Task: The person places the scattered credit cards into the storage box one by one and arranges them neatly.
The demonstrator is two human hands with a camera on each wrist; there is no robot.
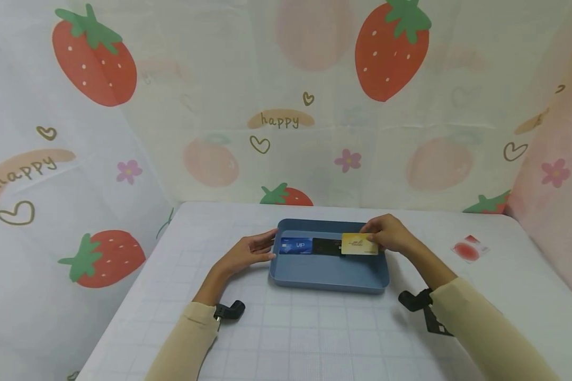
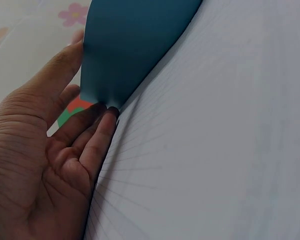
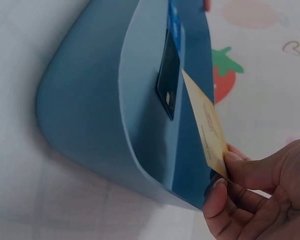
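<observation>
A blue tray (image 1: 329,275) lies on the table. Inside it, along the far side, are a blue card (image 1: 296,245) marked VIP and a black card (image 1: 326,246) to its right. My right hand (image 1: 390,233) pinches a yellow card (image 1: 359,244) between thumb and fingers. In the right wrist view this yellow card (image 3: 206,125) is tilted above the tray, apart from the black card (image 3: 168,80). My left hand (image 1: 250,251) is at the tray's left end, and in the left wrist view its fairly straight fingers (image 2: 97,145) touch the tray's outer wall (image 2: 130,50).
A small red-and-white flat piece (image 1: 470,248) lies right of the tray. Beside the right sleeve (image 1: 481,323) a dark flat piece (image 1: 436,324) with white marks is partly hidden. Printed cloth (image 1: 209,79) hangs behind and beside the table.
</observation>
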